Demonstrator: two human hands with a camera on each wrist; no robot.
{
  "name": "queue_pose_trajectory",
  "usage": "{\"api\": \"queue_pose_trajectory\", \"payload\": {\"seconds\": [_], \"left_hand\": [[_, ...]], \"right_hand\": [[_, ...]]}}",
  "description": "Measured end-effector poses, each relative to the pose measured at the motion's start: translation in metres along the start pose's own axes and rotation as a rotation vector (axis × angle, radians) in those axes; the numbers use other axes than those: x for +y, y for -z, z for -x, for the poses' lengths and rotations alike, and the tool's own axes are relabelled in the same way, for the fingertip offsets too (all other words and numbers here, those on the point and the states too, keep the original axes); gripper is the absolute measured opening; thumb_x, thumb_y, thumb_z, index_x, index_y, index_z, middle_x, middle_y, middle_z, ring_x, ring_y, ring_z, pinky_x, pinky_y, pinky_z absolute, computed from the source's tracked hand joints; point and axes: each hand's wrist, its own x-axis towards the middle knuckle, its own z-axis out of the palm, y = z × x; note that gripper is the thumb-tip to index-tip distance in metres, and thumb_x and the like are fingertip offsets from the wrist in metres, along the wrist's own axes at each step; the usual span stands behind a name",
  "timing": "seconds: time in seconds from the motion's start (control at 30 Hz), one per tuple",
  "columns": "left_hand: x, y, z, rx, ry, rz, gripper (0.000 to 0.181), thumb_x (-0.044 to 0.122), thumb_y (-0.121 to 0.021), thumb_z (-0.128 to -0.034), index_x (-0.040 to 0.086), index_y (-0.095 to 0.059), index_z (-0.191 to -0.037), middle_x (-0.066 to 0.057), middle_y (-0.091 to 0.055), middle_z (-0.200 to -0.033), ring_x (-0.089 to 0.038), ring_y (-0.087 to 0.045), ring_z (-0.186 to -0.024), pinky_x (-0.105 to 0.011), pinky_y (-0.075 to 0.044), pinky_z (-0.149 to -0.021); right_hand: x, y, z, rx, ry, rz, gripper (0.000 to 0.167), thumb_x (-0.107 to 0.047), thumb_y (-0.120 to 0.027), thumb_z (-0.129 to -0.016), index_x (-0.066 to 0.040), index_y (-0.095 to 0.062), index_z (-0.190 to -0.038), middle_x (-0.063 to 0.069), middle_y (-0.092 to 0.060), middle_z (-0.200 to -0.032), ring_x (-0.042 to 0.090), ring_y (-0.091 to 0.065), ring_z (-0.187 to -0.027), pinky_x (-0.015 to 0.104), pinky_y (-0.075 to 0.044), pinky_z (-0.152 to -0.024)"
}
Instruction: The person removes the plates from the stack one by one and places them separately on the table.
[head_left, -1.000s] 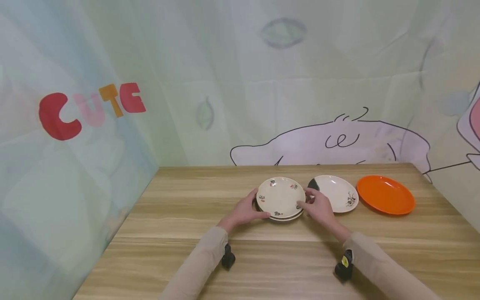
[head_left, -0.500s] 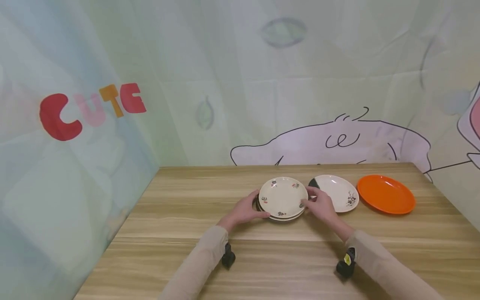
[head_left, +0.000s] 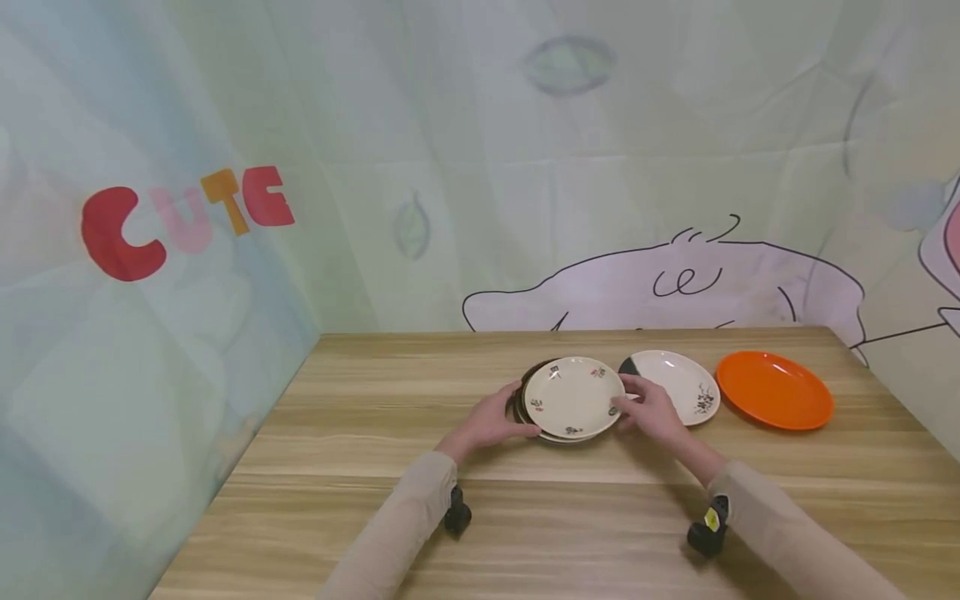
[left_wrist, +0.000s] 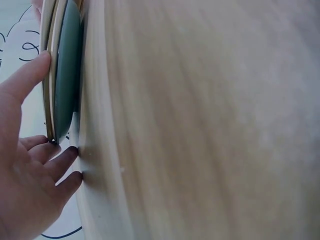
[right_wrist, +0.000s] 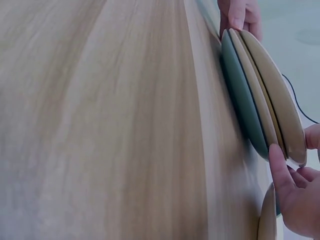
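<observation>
- Seen nearest: sleeves (head_left: 397,504), with a small black device (head_left: 457,512) under the left cuff and another like it under the right;
- Braced around the left rim of the lower plates (right_wrist: 245,100) with left hand (head_left: 487,418): fingers part-curled and spread, thumb on the near edge; cannot tell whether touching the table (head_left: 360,400) with the outer fingertips;
- Pinched at its right rim by right hand (head_left: 656,412), thumb above and fingers drawn in at the edge: top plate (head_left: 573,396); resting over the lower plates, off-centre to the right, baring their dark left rim;
- Judged from that offset, at the step of shifting top plate against the rest of the stack; cannot tell whether for lifting off or for squaring up;
- Probably calls next for steadying the lower plates with left hand, keeping the right-hand pinch firm and top plate level, and staying clear of white plate (head_left: 671,375) just beyond;
- Lying farther right, just beside white plate: orange plate (head_left: 776,390);
- Hung behind everything: printed backdrop (head_left: 480,150).
</observation>
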Motion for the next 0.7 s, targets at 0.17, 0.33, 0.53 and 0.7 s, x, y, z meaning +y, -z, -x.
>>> {"api": "queue_pose_trajectory", "payload": {"seconds": [0.17, 0.33, 0.53, 0.7], "left_hand": [[0.000, 0.001, 0.001, 0.005, -0.015, 0.011, 0.088, 0.037, -0.074, -0.0719, 0.002, -0.031, -0.140, -0.017, -0.038, -0.139, -0.030, -0.035, -0.128, -0.041, -0.029, -0.106], [-0.002, 0.000, 0.000, 0.007, -0.015, 0.016, 0.088, 0.038, -0.074, -0.0719, 0.003, -0.031, -0.140, -0.016, -0.038, -0.140, -0.030, -0.035, -0.128, -0.042, -0.029, -0.106], [-0.004, -0.001, -0.001, 0.004, -0.009, 0.015, 0.090, 0.039, -0.074, -0.0713, 0.003, -0.030, -0.140, -0.016, -0.037, -0.140, -0.030, -0.035, -0.128, -0.043, -0.029, -0.106], [-0.004, -0.001, -0.002, 0.006, -0.012, 0.024, 0.090, 0.039, -0.075, -0.0708, 0.004, -0.030, -0.140, -0.015, -0.037, -0.141, -0.030, -0.034, -0.129, -0.043, -0.028, -0.106]], "right_hand": [[-0.002, 0.004, 0.003, -0.007, -0.013, -0.057, 0.051, 0.002, -0.053, -0.085, 0.016, -0.033, -0.130, 0.036, -0.046, -0.121, 0.003, -0.058, -0.065, 0.029, -0.055, -0.056], [-0.005, 0.006, 0.006, -0.022, -0.017, -0.094, 0.052, 0.003, -0.052, -0.086, 0.017, -0.031, -0.131, 0.037, -0.042, -0.125, 0.004, -0.060, -0.069, 0.030, -0.056, -0.059], [-0.006, 0.009, 0.010, -0.006, -0.055, -0.137, 0.051, 0.001, -0.051, -0.087, 0.015, -0.032, -0.132, 0.036, -0.038, -0.129, 0.003, -0.060, -0.072, 0.025, -0.055, -0.064], [-0.008, 0.011, 0.014, 0.002, -0.070, -0.159, 0.050, 0.001, -0.050, -0.088, 0.014, -0.032, -0.133, 0.035, -0.037, -0.131, 0.001, -0.057, -0.072, 0.021, -0.054, -0.064]]}}
